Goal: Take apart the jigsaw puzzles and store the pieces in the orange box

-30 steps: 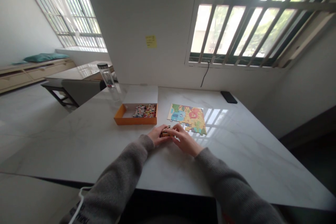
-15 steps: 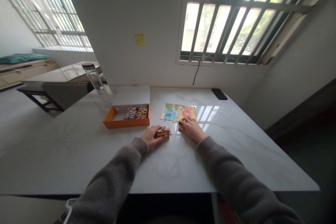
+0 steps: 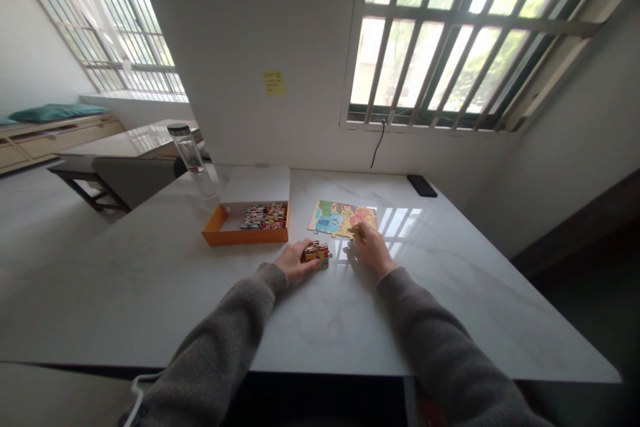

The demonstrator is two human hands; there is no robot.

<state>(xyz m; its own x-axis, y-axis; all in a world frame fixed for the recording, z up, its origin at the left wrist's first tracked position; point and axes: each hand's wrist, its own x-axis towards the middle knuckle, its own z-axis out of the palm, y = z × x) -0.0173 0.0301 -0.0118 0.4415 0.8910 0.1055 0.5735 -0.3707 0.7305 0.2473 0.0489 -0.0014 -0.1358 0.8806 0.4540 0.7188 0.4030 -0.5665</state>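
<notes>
My left hand (image 3: pixel 297 261) is closed around a stack of jigsaw puzzle pieces (image 3: pixel 317 255) near the table's middle. Between the fingertips of my right hand (image 3: pixel 373 245) is a single puzzle piece (image 3: pixel 357 231), raised a little above the tabletop at the lower right edge of the joined puzzle (image 3: pixel 333 217). That puzzle lies flat, with a blue figure on its left and a pink one on its right. Its lower edge has knobs showing. My right fingers hide part of the held piece and of the puzzle's right corner.
An orange box (image 3: pixel 245 236) with rows of puzzle pieces (image 3: pixel 265 215) stands left of the puzzle. A glass bottle (image 3: pixel 188 150) is at the back left, and a black phone (image 3: pixel 421 185) at the back right. The white marble-look table (image 3: pixel 320 327) ends close to me.
My right hand has lifted a puzzle piece off the table and turned it up beside the puzzle's edge. My left hand keeps its stack in place. The view has shifted slightly.
</notes>
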